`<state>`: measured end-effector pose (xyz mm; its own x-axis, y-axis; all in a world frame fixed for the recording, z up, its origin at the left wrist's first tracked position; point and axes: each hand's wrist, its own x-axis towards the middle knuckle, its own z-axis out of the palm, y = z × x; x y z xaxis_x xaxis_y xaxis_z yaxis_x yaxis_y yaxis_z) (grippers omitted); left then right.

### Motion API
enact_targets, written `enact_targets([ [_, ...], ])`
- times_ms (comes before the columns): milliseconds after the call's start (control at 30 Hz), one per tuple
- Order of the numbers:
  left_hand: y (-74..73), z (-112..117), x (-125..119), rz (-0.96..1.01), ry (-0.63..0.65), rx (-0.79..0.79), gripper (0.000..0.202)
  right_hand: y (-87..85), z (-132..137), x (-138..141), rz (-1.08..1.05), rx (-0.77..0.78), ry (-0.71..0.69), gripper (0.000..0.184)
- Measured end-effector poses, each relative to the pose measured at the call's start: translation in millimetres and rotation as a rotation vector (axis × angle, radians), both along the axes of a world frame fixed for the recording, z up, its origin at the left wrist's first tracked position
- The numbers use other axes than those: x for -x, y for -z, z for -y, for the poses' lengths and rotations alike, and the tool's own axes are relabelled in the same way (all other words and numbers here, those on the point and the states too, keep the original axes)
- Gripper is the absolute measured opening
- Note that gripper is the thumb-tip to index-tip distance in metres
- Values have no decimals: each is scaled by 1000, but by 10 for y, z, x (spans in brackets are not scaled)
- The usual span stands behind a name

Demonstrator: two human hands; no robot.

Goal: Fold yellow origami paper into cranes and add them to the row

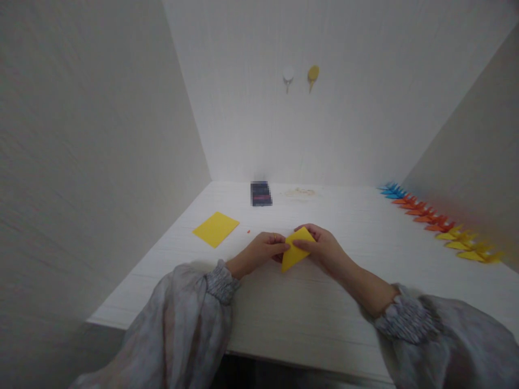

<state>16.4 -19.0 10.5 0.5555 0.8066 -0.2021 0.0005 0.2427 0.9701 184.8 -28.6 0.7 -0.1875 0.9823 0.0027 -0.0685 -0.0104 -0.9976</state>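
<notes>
A folded piece of yellow origami paper (pixel 295 255) is held between both hands above the white table. My left hand (pixel 265 247) pinches its left edge with thumb and fingers; a ring shows on one finger. On the other side my right hand (pixel 318 243) grips the paper, the thumb lying on its face and the fingers behind it. Some fingertips are hidden by the paper. A flat stack or sheet of yellow origami paper (pixel 216 229) lies on the table to the left of my hands.
Folded paper cranes in blue (pixel 392 191), orange (pixel 421 212) and yellow (pixel 468 243) stand in a row along the right wall. A dark blurred-out object (pixel 261 193) lies near the back wall. Two hooks, white (pixel 288 74) and yellow (pixel 313 74), hang on that wall.
</notes>
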Motion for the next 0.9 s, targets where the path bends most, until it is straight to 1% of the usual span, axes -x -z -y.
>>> enact_targets([
  [100, -20, 6, 2, -26, -26, 3, 17, 3, 18, -3, 27, -9, -14, 21],
  [200, -54, 11, 0, -49, -82, 5, 15, 34, 7, -2, 29, -40, -4, 19],
  [267, -69, 15, -1, -63, -112, -9, 15, 52, -2, -1, 88, -79, 11, 18],
  [333, -75, 17, -2, -81, -121, -32, 16, 57, -2, -2, 194, -138, 33, 18],
  [433, -72, 20, -4, -111, -118, -41, 18, 36, 25, -5, 374, -302, 54, 17],
  [533, -69, 23, -9, -138, -113, -44, 19, -11, 68, -7, 559, -535, 65, 16],
  [600, -75, 26, -12, -145, -117, -53, 19, -42, 92, -6, 638, -692, 55, 19],
  [667, -84, 30, -12, -146, -126, -62, 19, -61, 106, -7, 666, -809, 36, 23],
  [733, -92, 31, -9, -143, -131, -71, 19, -66, 114, -11, 672, -876, 19, 27],
  [900, -96, 28, 2, -119, -118, -111, 23, -47, 125, -47, 677, -956, 4, 31],
])
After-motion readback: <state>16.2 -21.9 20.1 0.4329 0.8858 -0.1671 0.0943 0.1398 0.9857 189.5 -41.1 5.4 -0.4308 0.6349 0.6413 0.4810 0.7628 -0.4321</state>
